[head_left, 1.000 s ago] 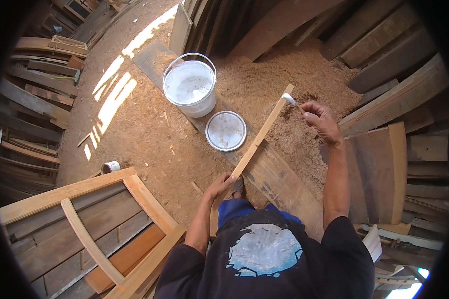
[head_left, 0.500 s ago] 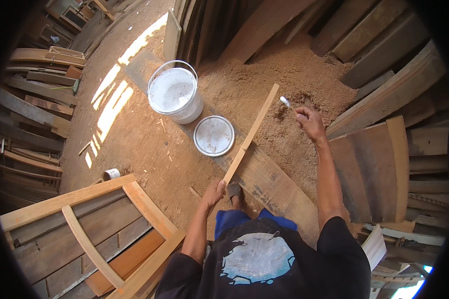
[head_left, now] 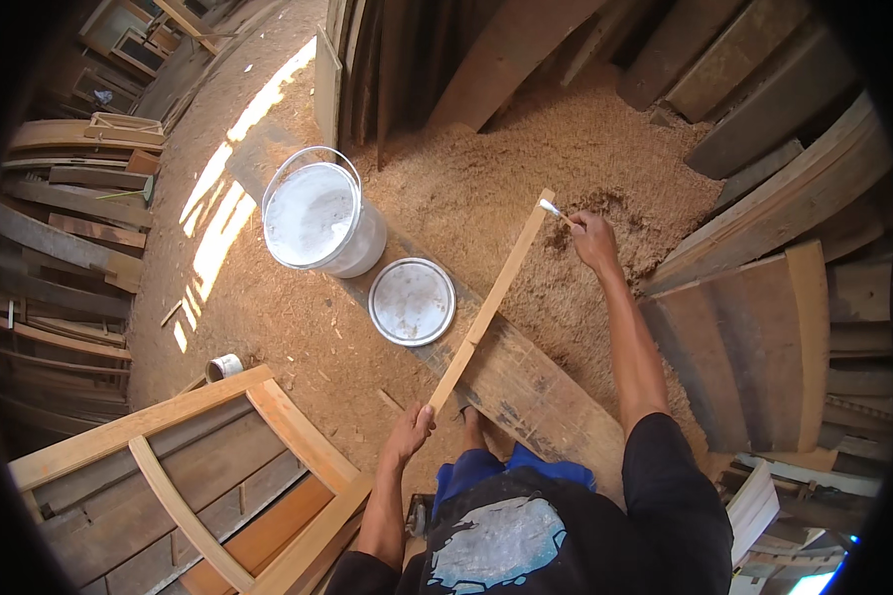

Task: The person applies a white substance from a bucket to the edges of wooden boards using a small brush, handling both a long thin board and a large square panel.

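My left hand [head_left: 410, 433] is closed round the near end of a long, narrow wooden strip [head_left: 496, 296], which slants up and away to the right. Between the fingers of my right hand [head_left: 593, 239] is a thin stick with a white-coated tip [head_left: 549, 205]. That tip is at the strip's far end and appears to touch it. Left of the strip, a round white-smeared lid [head_left: 412, 300] lies flat on a board [head_left: 546, 382]. Beyond the lid stands a white bucket [head_left: 362, 248] with its handle up and white material inside.
A wooden frame [head_left: 141, 414] with a curved bar leans at the lower left, beside a small can [head_left: 226, 365]. Stacked planks [head_left: 84, 241] line the left side. More boards [head_left: 764, 164] lean at the right and back. Sawdust [head_left: 526, 149] covers the floor.
The stick's white tip has come leftward from beside the strip onto its far end. My left hand and the strip's near end sit slightly lower in view. The whole view has shifted a little.
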A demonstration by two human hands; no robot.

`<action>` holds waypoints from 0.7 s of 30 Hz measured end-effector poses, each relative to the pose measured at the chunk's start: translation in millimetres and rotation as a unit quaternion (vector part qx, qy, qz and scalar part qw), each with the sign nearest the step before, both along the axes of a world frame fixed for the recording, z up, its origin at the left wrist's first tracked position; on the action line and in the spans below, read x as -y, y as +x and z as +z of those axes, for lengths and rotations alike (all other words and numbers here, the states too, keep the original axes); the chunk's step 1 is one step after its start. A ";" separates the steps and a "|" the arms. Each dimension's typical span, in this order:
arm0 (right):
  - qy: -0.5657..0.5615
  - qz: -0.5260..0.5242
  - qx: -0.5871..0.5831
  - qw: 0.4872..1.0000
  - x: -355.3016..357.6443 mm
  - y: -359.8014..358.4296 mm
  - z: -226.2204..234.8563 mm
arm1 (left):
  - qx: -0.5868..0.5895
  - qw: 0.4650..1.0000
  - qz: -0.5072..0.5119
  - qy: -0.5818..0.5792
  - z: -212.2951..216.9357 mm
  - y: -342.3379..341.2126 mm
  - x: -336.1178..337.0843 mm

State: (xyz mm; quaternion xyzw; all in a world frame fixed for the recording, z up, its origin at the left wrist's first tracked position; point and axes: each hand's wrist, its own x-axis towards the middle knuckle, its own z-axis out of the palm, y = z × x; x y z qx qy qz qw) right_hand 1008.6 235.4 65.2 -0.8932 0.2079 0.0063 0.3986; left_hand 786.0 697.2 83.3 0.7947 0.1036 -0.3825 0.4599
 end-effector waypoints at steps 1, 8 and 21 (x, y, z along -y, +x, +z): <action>-0.016 -0.007 -0.001 1.000 0.3 2.3 2.4 | -0.002 1.000 -0.001 0.002 0.2 0.3 0.4; -0.060 0.033 0.046 0.997 -7.8 -5.7 -9.5 | -0.016 1.000 0.023 -0.011 -5.2 -1.8 -3.7; -0.100 0.003 0.107 0.989 8.6 9.3 -20.1 | -0.028 0.999 0.036 -0.024 -15.1 -3.6 -8.2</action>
